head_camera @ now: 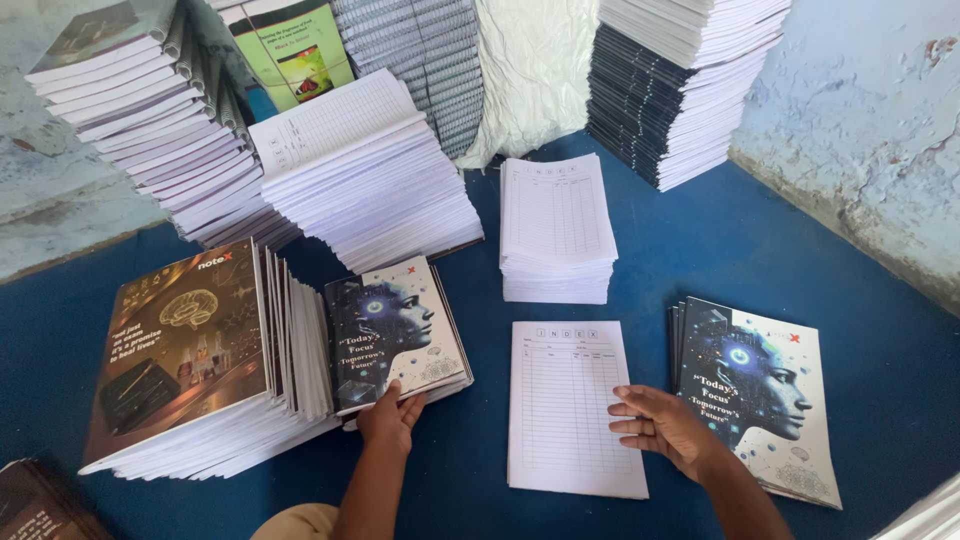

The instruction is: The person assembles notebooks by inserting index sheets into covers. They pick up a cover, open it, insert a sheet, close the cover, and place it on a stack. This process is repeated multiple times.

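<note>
My left hand (390, 418) grips the near edge of the top printed cover (395, 325) on a small pile of covers showing a blue-toned head profile. My right hand (662, 428) lies flat, fingers spread, on the right edge of a white ruled index sheet bundle (565, 405) on the blue floor. Just right of that hand sits a thin stack of the same head-profile covers (765, 390).
A tall leaning stack of brown-covered notebooks (190, 350) stands at left. Fanned white ruled page stacks (365, 175) and a neat pile (556, 225) lie behind. Dark-spined and white stacks (670, 90) lean against the pale wall. The blue floor mat (880, 340) extends right.
</note>
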